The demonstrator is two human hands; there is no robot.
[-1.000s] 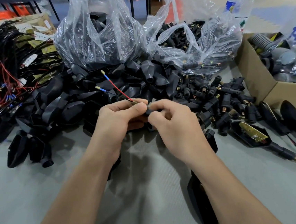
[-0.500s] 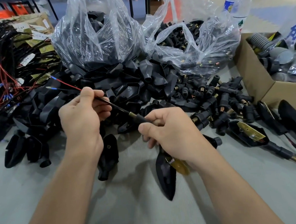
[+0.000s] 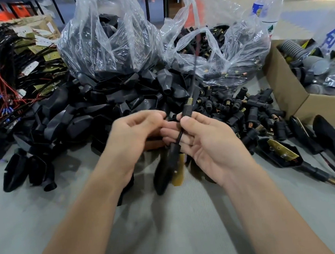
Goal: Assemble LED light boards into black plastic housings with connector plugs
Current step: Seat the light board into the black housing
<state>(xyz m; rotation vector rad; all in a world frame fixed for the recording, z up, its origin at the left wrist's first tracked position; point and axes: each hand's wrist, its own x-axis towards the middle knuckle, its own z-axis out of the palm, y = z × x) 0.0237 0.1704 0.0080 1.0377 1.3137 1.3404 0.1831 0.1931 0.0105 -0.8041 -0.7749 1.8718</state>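
Mid-frame, the right hand [image 3: 209, 143] has its grip pinched, thumb against forefinger, on a small black cylindrical connector plug [image 3: 187, 110] with a brass threaded tip, held nearly upright. The long axis runs top to bottom. A thin black sheathed wire [image 3: 193, 79] rises from the plug toward the upper middle. Below the grip it crosses the fingers to a black teardrop-shaped plastic housing [image 3: 163, 174] hanging lower, with a yellowish LED board [image 3: 178, 175] at its right edge. The left hand [image 3: 133, 138], nearer the housing, sits just left of the plug with fingers curled; blur hides whether its grip holds anything. The plug probably has to travel down the wire to the housing's neck. A heap of loose black housings [image 3: 99, 108] crowds the grey table [image 3: 172, 228] behind, but nothing blocks the way.
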